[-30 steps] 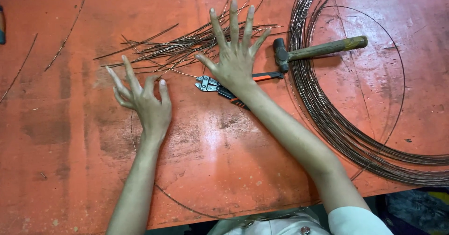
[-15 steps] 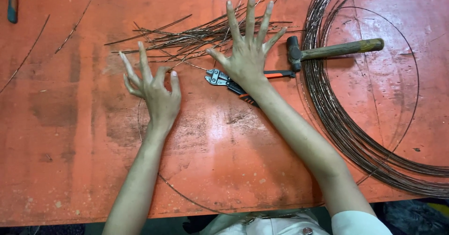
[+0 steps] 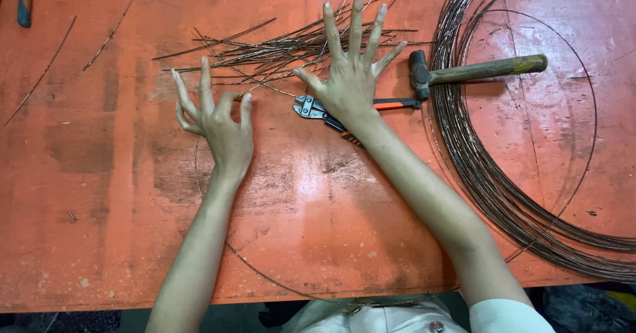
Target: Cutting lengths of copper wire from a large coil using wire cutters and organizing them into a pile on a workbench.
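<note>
wire coil cut off right — cutter handles partly under right hand

Worn orange-red counter fills nearly whole view. Paint scuffed, scratched, blotched with darker stains and pale rubbed patches; small chips and specks scattered. Soft glare near centre from overhead light. Front edge runs along bottom; below it, narrow strip of dark, shadowed floor, detail unclear. No walls or windows in sight.
</note>
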